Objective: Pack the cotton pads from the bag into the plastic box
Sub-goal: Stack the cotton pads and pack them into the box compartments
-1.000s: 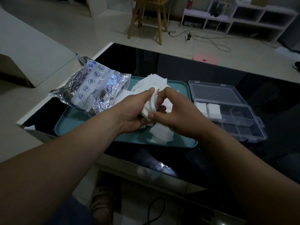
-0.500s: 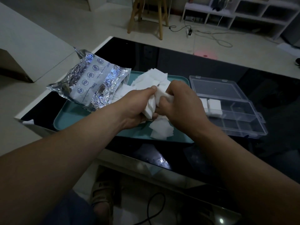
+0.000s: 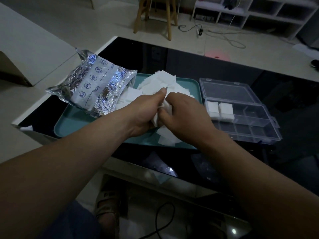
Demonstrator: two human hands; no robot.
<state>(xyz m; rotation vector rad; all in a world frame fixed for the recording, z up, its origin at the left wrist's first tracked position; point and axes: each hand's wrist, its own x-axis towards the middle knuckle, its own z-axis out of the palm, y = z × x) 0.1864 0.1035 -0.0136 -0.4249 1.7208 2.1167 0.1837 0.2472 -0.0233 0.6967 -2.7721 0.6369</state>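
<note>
Mid-frame, a bunch of soft white cotton pads (image 3: pixel 164 105) is held tight by the left grip (image 3: pixel 143 114) and the right grip (image 3: pixel 185 114).

Light: dim, indoor | Floor (image 3: pixel 89 23): pale tiles | Worktop (image 3: pixel 189 62): glossy black, pale edge | Far side: wooden stool (image 3: pixel 170 16), low white cubby shelf (image 3: pixel 259 16) | On floor: power strip (image 3: pixel 200 32) with trailing cables, pink round item (image 3: pixel 216 55) | Left: white-topped furniture (image 3: pixel 25 40), brown side panel

Foil bag (image 3: pixel 93 83) label: "Date"; second word perhaps "Content".
</note>
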